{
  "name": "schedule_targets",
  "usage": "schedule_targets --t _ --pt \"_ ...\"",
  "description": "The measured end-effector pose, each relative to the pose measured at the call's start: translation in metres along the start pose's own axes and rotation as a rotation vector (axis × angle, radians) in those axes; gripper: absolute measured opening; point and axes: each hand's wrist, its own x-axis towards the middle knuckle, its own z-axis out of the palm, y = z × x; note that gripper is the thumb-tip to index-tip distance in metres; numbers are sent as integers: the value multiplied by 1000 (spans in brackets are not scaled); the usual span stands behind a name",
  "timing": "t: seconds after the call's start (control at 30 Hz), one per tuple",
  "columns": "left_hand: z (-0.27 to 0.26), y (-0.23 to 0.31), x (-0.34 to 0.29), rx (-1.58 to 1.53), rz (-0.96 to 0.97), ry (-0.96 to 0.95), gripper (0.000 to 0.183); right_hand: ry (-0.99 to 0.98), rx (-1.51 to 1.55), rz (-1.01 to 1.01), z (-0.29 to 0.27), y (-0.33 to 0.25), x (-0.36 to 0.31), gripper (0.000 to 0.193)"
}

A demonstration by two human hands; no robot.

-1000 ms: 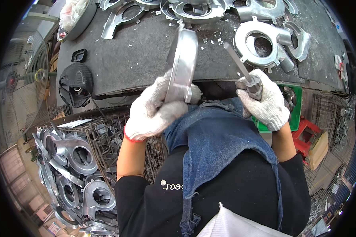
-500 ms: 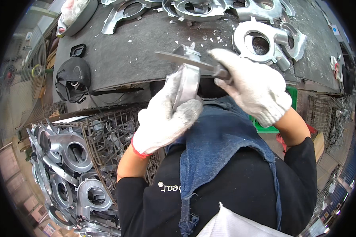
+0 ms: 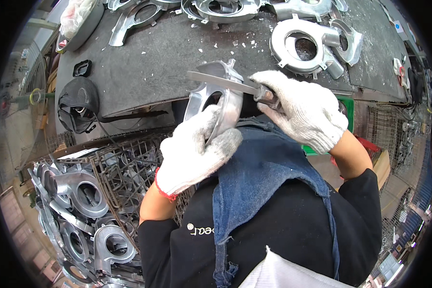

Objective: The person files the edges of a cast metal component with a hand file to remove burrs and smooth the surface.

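In my gloved left hand [image 3: 197,151] is a silvery cast-metal blower housing [image 3: 232,115], held up in front of the table edge. It stands tilted, with part of its round opening showing. My right hand [image 3: 305,108], also in a white knit glove, is closed round the handle of a flat file [image 3: 221,82]. The file's long grey blade points left and lies across the upper part of the housing. Whether the blade touches the metal is hard to tell. The glove hides most of the file's handle.
More housings [image 3: 295,45] lie along the table's far side, among small pale chips. A wire basket [image 3: 115,182] full of housings stands at lower left. A black cap-like item [image 3: 78,103] rests at the table's left edge, below a grey basin [image 3: 84,36]. A green crate [image 3: 348,113] shows at right.
The housing has turned in my left hand, so more of its opening shows. The file still crosses its upper part, in my right hand. The whole view has shifted slightly.
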Motion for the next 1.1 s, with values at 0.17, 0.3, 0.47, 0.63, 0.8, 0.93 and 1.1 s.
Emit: schedule_targets --t 0.17,0.3,0.47,0.63,0.8,0.93,1.1 --pt "0 -20 -7 -49 -76 55 25 -134 19 30 -12 -7 2 41" --pt "-13 -19 -10 -17 -153 -56 30 -262 172 31 -19 -3 10 39" --pt "-20 -20 -13 -32 -244 -144 30 -669 503 278 -28 -11 21 37" --pt "-20 -28 -15 -121 -159 -68 31 -477 364 98 -18 -2 13 37" --pt "-21 -29 -17 -218 -220 -35 34 -512 355 94 -21 -2 19 39" --pt "-25 -31 -12 -97 -58 -118 26 -557 419 172 -27 -4 23 39" --pt "-23 -31 -15 -55 -40 -84 24 -640 489 154 -24 1 33 39"
